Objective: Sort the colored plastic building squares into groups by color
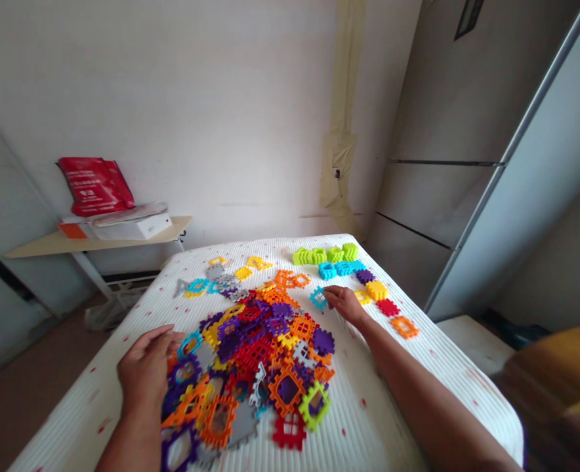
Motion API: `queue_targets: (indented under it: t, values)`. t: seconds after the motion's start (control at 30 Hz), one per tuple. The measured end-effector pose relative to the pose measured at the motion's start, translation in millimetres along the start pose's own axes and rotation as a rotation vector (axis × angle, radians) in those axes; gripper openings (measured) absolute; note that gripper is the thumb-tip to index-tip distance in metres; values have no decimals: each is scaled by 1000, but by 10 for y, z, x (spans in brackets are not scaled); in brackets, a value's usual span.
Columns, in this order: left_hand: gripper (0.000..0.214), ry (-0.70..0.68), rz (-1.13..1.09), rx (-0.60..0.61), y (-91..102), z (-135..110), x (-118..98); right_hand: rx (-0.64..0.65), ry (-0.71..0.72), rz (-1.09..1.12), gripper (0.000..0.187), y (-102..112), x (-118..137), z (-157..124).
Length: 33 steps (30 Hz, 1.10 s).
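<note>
**Q:** Right hand (346, 305), state of grip?

**A:** Narrow and loosely curled, with fingertips at a cyan plastic waffle block (318, 298). Firm pinch or mere touch: impossible to tell from this view.

**Q:** Left hand (145, 370), state of grip?

**A:** Wide, with fingers spread and palm down against the near-left flank of a heap of waffle blocks (255, 367). No piece visibly held; underside of palm hidden.

**Q:** Location of the pieces relative to the grips?

**A:** Heap directly beside and partly under the left palm, between both hands, on a white ribbed bedcover (369, 419). Beyond the right fingertips, lime green blocks (319, 255) and blue blocks (339, 270) in a row. Just right of the right hand, a yellow block (376, 290), a red block (387, 307) and an orange block (404, 326).

**Q:** Recommended handling at the right grip?

**A:** Fingertip contact on the toothed rim, then a straight lift, with no sideways drag. Notched edges likely to snag neighbouring pieces. At the left palm, light pressure only, for a steadier heap.

**Q:** Arm pose?

**A:** Right forearm extended diagonally from the lower right, wrist slightly bent, fingers angled down toward the cover. Left forearm rising from the bottom edge, nearly straight, wrist low.
</note>
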State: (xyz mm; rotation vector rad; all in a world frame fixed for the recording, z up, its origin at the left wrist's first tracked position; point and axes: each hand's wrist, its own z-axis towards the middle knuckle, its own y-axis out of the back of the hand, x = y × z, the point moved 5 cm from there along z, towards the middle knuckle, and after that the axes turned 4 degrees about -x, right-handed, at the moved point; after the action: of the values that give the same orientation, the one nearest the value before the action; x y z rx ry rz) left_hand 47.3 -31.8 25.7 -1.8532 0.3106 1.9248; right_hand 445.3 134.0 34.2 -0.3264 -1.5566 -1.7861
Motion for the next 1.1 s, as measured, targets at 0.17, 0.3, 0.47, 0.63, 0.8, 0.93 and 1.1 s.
queue_targets:
  t: [0.17,0.3,0.47,0.63,0.8,0.93,1.1]
  values:
    - [31,-13,1,6,-3,2,11,-112,-101,-259,37,49,-33,-31]
    - [30,-16,-1,-16,9,0,7,-165,-81,-339,28,81,56,-106]
    - [31,-5,-2,-19,6,-5,-4,-108,-73,-446,41,28,180,-137]
    - [34,-1,11,-27,11,14,22,24,-85,-544,35,-80,256,-75]
    - [32,6,-2,-34,22,43,66,79,-65,-506,50,0,214,39]
    - [34,8,30,-52,51,90,121,-37,-35,-507,59,344,83,213]
    - [35,10,6,-33,27,84,109,-95,-108,-587,60,764,-170,586]
